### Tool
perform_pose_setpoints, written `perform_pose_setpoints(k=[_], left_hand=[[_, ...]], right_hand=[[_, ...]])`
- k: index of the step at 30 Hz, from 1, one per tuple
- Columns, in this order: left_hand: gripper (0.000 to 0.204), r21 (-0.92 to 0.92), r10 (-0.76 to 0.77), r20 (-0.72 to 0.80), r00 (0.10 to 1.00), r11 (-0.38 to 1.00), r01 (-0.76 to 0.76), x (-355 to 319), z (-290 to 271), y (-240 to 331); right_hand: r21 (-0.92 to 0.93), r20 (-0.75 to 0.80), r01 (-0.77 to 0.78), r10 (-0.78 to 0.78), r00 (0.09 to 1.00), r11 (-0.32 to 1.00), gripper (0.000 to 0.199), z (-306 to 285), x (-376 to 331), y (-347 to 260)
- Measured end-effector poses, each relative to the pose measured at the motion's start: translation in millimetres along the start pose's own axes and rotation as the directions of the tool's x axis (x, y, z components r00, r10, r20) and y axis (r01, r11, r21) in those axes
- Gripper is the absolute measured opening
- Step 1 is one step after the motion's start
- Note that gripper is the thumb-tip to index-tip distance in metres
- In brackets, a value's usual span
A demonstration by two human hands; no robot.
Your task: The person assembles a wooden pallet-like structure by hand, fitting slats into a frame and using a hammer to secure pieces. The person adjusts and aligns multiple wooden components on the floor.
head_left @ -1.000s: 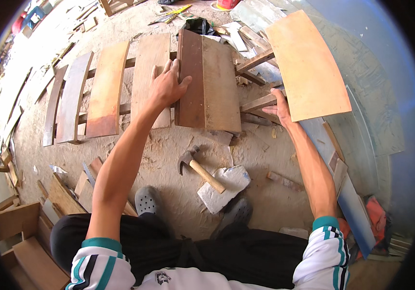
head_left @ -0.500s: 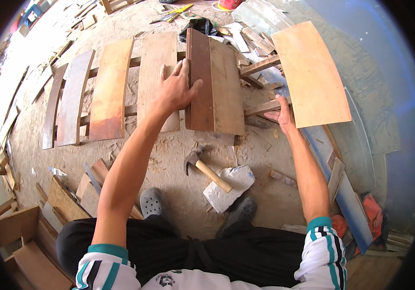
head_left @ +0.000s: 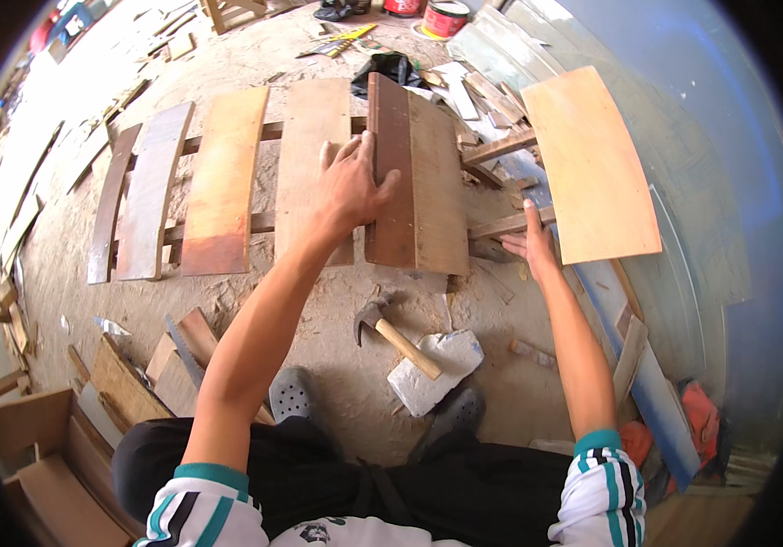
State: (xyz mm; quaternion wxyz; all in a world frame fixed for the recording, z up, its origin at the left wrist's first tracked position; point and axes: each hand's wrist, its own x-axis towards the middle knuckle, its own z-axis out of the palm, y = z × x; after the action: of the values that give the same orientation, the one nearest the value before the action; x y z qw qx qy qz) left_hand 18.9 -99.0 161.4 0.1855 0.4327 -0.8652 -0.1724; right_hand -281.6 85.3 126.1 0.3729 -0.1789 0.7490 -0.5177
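Note:
Several curved boards are set in a row across two wooden rails. My left hand (head_left: 351, 190) lies on the dark brown board (head_left: 391, 173), thumb apart and fingers stretched along its left edge, beside a pale board (head_left: 305, 173). A light brown board (head_left: 437, 191) sits right against the brown one. At the right, my right hand (head_left: 534, 244) touches the near wooden rail (head_left: 493, 228). Its thumb lies across the rail and its fingers stretch out below. Just beside that hand, a wide pale curved panel (head_left: 596, 169) covers the rails' right end.
A claw hammer (head_left: 400, 342) leans on a white block (head_left: 441, 369) near my feet. Wood scraps (head_left: 131, 378) lie at the left, beside a brown wooden box (head_left: 22, 424). Glass sheets (head_left: 692, 246) rest at the right. A red bucket (head_left: 444, 18) and black bag (head_left: 389, 71) are at the back.
The whole scene sits slightly lower in the picture, from a shift of the view. Both hands keep nearly the same places on the brown board and the rail.

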Motion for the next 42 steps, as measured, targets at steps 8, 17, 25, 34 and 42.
perform_pose_setpoints(k=[8, 17, 25, 34, 42], left_hand=[[0.077, 0.064, -0.066, -0.073, 0.995, 0.995, 0.071, 7, 8, -3], [0.081, 0.167, -0.168, 0.090, 0.982, 0.974, 0.152, 19, 10, 11], [0.105, 0.224, -0.157, 0.106, 0.982, 0.966, 0.131, 38, 4, 17], [0.105, 0.110, -0.089, 0.153, 0.984, 0.991, 0.072, 53, 2, -4], [0.099, 0.094, -0.070, 0.029, 0.997, 0.993, 0.067, 43, 12, -8]], right_hand=[[-0.052, 0.002, -0.041, 0.041, 0.999, 0.998, 0.103, 5, 1, 11], [-0.394, 0.026, -0.091, 0.110, 0.994, 0.915, 0.111, -6, -11, -4], [-0.908, 0.416, 0.399, -0.167, 0.894, -0.126, 0.055, 32, -137, -90], [-0.981, 0.065, -0.091, -0.727, 0.683, -0.173, 0.075, -76, -38, -211], [-0.969, -0.007, -0.176, -0.688, 0.725, -0.176, 0.075, -62, -31, -183]])
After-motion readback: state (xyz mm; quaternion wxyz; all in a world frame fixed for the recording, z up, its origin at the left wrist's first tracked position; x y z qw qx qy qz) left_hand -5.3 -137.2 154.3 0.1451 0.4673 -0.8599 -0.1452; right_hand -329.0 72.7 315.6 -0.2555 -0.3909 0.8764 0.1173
